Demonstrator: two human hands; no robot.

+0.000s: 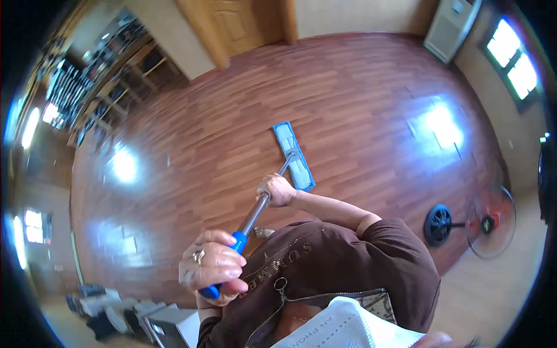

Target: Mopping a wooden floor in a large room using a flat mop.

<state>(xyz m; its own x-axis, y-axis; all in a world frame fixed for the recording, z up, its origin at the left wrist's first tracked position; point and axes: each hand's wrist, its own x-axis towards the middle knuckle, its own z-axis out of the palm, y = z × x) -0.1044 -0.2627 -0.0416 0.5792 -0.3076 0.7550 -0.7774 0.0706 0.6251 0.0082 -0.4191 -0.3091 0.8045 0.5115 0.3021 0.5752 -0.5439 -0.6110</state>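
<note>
A flat mop with a long rectangular head (300,173), pale on top with a blue fringe, lies on the wooden floor in front of me. Its grey metal pole (253,216) slants up toward my lower left and ends in a blue grip (238,242). My left hand (210,264), wearing a ring, is closed around that blue grip near my chest. Farther down the pole, closer to the mop head, my right hand (277,190) wraps round the shaft. Both hands hold the same mop. Part of a bare foot (264,232) shows beside the pole.
A standing fan (490,225) with a round dark base is at the right. Shelves and a wooden counter (119,75) line the far left; a wooden door (246,26) is ahead. A white tall unit (452,29) stands far right. Boxes (174,325) sit at the lower left.
</note>
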